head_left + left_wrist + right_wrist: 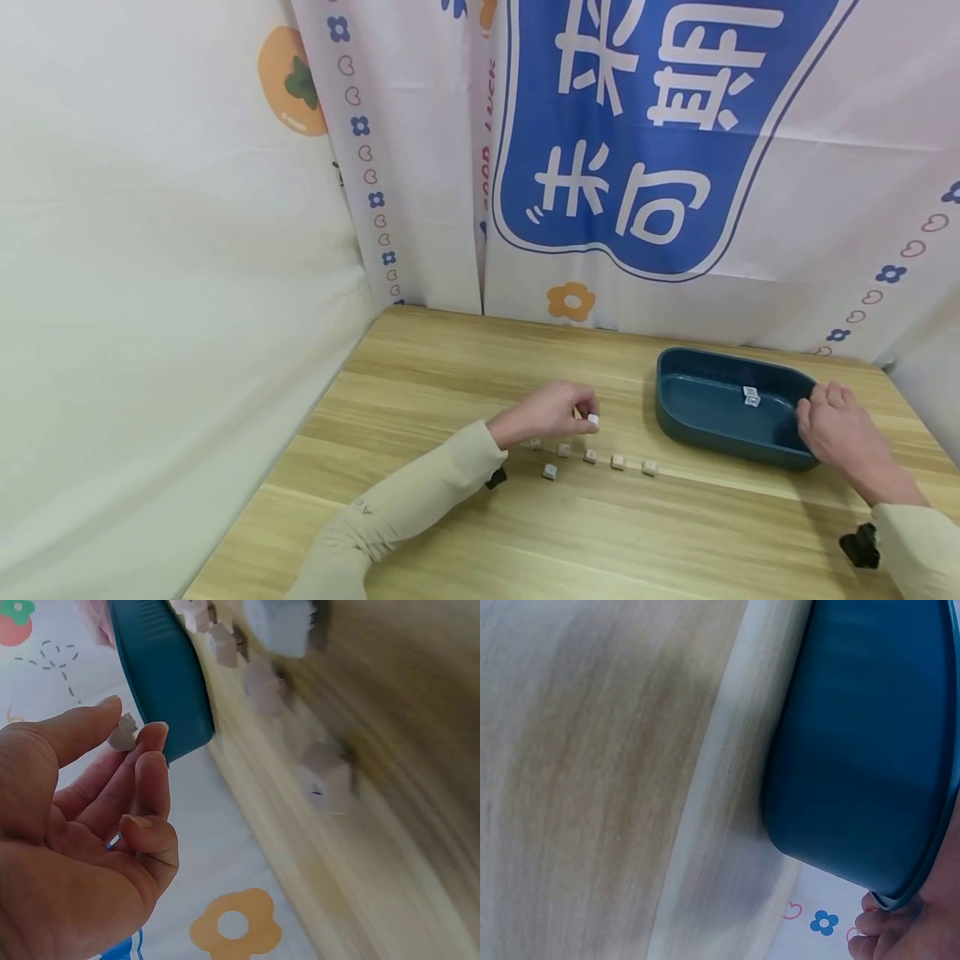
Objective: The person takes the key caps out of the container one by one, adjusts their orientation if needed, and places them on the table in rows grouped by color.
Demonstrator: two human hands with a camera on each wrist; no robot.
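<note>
My left hand pinches a small white keycap between thumb and fingertips, just above the table. In the left wrist view, the same keycap shows at the tips of the thumb and fingers. Below the hand, several pale keycaps lie in a row on the wood. One separate keycap sits in front of that row. My right hand grips the right end of a dark teal tray, fingers over its rim. Two white keycaps lie together inside the tray.
The wooden table runs back to a printed white curtain with a large blue panel. Another white cloth hangs along the left side. Black wrist straps show by the sleeves.
</note>
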